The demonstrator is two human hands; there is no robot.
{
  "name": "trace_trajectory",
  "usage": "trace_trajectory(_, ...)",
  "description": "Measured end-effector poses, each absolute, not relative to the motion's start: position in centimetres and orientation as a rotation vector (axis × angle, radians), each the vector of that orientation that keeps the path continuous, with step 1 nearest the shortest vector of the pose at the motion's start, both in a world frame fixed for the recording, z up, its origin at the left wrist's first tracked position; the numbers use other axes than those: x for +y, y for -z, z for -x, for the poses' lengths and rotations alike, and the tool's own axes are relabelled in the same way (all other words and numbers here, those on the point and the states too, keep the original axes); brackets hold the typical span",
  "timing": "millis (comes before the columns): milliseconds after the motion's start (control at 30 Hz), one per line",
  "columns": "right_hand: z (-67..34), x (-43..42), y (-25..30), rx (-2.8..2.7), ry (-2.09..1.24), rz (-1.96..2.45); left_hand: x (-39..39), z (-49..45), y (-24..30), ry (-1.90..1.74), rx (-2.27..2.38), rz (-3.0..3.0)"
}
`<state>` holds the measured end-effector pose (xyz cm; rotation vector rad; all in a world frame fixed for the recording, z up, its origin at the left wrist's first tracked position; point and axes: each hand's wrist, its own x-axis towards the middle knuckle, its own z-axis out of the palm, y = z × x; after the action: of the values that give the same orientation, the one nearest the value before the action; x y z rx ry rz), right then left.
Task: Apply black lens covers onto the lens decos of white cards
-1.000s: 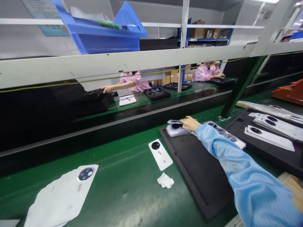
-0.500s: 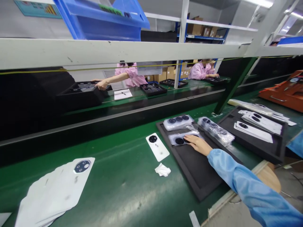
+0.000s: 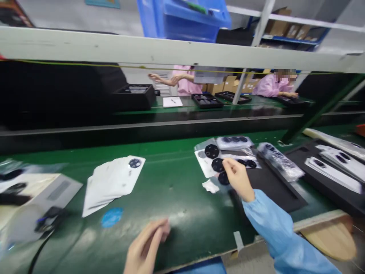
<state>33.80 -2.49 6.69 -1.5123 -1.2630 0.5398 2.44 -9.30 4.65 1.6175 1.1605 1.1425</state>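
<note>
Left hand point(image 3: 146, 245) is nearest: empty, fingers loosely together, above the green belt point(image 3: 168, 224), well left of the black foam tray point(image 3: 273, 186). Right hand point(image 3: 238, 179) is at the tray's left edge, in a narrow pinch on a clear plastic strip of round black discs point(image 3: 218, 164) — strip lies over a white phone cover point(image 3: 203, 163). Crumpled tissue point(image 3: 210, 186) just left of the tray. Stack of white phone covers point(image 3: 114, 184) and a blue disc point(image 3: 112, 217) further left. Two bagged packs point(image 3: 279, 161) on the tray's far end — second tray point(image 3: 333, 171) right of it. Two co-workers point(image 3: 273, 85) beyond it, across a second belt point(image 3: 222, 104).
</note>
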Motion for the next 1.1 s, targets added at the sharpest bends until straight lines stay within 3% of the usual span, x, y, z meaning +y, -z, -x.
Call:
trace_trajectory(133,-24.2,-2.8,-5.0,-1.232,-1.042,1.319,-4.2,-3.9,-6.1,-1.024,0.990,-1.142)
trace_trajectory(300,-19.6,-2.3,-2.1,-1.135,-1.310,1.239,-0.6,-2.6,-4.1,-1.008,1.077,-1.012)
trace_trajectory(500,-18.3,-1.3,-0.4,-1.137,-1.347,1.302,0.4,-0.3,-1.6,-0.992,1.146,-0.908)
trace_trajectory(667,-16.9,-1.4,-0.2,-1.236,-1.252,1.280,0.6,-0.6,-1.3,-0.991,1.153,-0.907)
trace_trajectory(900,-15.9,-2.7,-1.2,-1.331,-1.439,1.176,-0.3,-1.9,-0.9,-0.952,1.059,-0.971)
trace_trajectory(1100,-16.7,-2.8,-0.4,-1.333,-1.405,1.224,-0.6,-2.0,-0.6,-0.958,1.063,-1.021)
